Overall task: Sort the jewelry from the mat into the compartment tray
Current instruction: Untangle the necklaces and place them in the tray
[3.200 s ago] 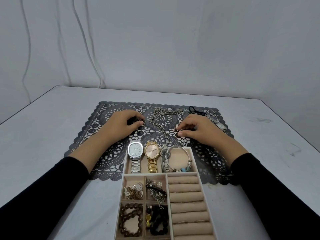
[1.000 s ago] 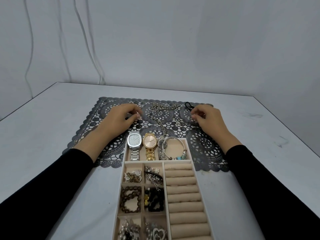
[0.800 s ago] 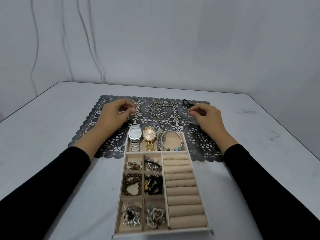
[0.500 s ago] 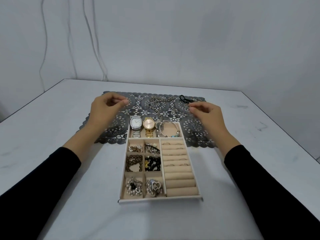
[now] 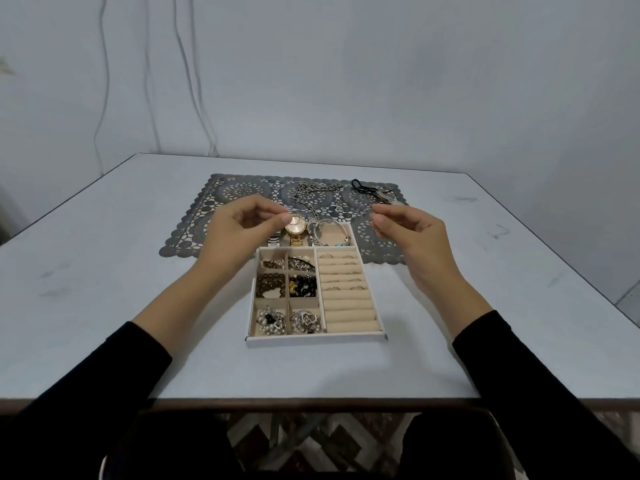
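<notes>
Both your hands hover over the far end of the tray [image 5: 317,337], each closed to a fingertip pinch.

Left hand [image 5: 239,230]: thumb and forefinger tips meet, other fingers curled; can't tell if anything sits in that pinch, too small at this range; it hangs in front of the watch compartment, just left of the gold watch [image 5: 295,225]; right hand [image 5: 408,233]: thumb and forefinger pinch what looks like a thin ring [image 5: 367,213], above the right side of the mat [image 5: 221,192], right of the bangle [image 5: 329,232]; tray sits on the table [image 5: 104,271], far end overlapping the mat's near edge; left compartments hold beads and mixed pieces; ring rolls [image 5: 348,306] on the right carry a few rings; a chain [image 5: 311,188] and a black cord [image 5: 360,184] lie along the mat's far edge.
</notes>
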### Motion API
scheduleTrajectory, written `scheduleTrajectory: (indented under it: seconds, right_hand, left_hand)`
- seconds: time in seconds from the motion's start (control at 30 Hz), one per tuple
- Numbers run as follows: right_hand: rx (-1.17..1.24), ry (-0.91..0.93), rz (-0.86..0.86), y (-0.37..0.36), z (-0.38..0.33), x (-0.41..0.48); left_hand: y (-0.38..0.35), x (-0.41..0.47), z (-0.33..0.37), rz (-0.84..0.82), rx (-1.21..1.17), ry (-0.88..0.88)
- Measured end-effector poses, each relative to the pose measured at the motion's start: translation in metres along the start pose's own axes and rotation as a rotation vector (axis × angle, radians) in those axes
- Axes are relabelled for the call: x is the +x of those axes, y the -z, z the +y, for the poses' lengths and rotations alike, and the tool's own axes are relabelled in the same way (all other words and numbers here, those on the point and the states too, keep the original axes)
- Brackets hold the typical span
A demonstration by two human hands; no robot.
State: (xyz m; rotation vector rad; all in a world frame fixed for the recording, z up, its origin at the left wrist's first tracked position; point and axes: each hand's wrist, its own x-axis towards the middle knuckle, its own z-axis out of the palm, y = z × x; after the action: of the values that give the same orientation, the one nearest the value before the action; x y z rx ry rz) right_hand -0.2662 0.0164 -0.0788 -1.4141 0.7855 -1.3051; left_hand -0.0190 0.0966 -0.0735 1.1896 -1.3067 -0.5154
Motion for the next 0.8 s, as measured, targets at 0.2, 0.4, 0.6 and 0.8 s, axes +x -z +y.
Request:
scheduleTrajectory:
  seconds: [0.2, 0.4, 0.6, 0.8]
  right_hand:
    - [0.008, 0.03, -0.046, 0.003, -0.008, -0.025]
    - [-0.061, 0.075, -0.126, 0.006, -0.013, -0.042]
    - [-0.225, 0.097, -0.27, 0.01, -0.004, -0.051]
    - [-0.42, 0.157, -0.373, 0.014, -0.005, -0.055]
  left_hand:
    - [-0.012, -0.019, 0.011, -0.007, -0.055, -0.028]
    - [-0.018, -0.026, 0.016, -0.048, -0.075, -0.026]
    - [-0.021, -0.026, 0.012, -0.062, -0.073, -0.04]
    - [-0.023, -0.027, 0.012, -0.05, -0.101, -0.045]
